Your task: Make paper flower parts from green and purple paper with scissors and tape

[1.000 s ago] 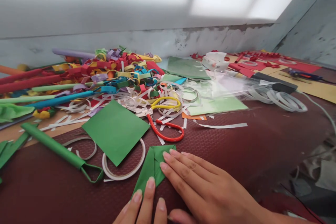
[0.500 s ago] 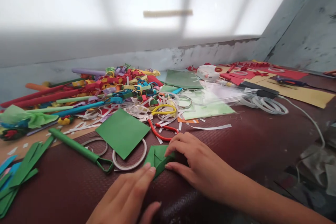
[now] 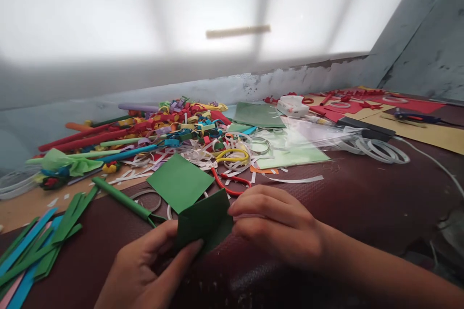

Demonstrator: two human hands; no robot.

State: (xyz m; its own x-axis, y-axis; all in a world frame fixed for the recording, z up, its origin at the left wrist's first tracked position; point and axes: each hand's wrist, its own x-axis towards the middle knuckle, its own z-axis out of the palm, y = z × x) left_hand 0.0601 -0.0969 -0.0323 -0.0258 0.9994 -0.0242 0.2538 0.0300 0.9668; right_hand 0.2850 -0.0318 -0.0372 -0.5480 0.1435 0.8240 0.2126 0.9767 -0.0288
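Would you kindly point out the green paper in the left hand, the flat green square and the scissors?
Held green paper (image 3: 203, 221): head view, middle of the side facing the camera.
Flat green square (image 3: 180, 179): head view, middle of its upper face.
Scissors (image 3: 219, 183): head view, on the red handle.

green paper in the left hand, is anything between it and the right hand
Nothing visible: the right hand has its fingertips at the right edge of the green paper held in the left hand. The flat green square lies beyond, not between.
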